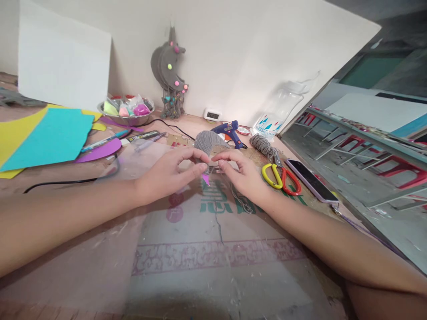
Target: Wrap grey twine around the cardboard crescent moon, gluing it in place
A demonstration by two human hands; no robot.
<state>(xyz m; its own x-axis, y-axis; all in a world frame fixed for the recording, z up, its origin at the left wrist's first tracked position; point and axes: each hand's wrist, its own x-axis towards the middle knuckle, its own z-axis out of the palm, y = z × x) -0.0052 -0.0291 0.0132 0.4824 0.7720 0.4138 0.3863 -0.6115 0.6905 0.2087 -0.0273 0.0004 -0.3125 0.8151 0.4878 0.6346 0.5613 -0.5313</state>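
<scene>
A person's two bare hands meet over a worktable, working at a small crescent wrapped in grey yarn (204,141), its lower tip bare and purple. The crescent is raised at the middle of the table, just beyond the fingertips. The left hand (180,169) is curled, thumb and forefinger pinched on the crescent's narrow lower end. The right hand (238,168) is half-closed just beside it, thumb and forefinger close together; I cannot tell whether they grip the yarn or the crescent. A loose grey yarn strand (246,204) trails below the right hand onto a clear plastic sheet (187,284) laid over printed cardboard.

Near the right forearm lie scissors with one yellow and one red handle loop (291,183), and beside them a dark-screened phone in a pale purple case (312,181). Behind these sits a bundle of grey yarn (263,146). A blue glue gun (231,132) lies just behind the crescent. To the left are a flat turquoise sheet (50,138) over yellow ones and a metal bowl of colourful packets (122,119). Against the white wall stands a grey moon ornament dotted with coloured balls (163,66).
</scene>
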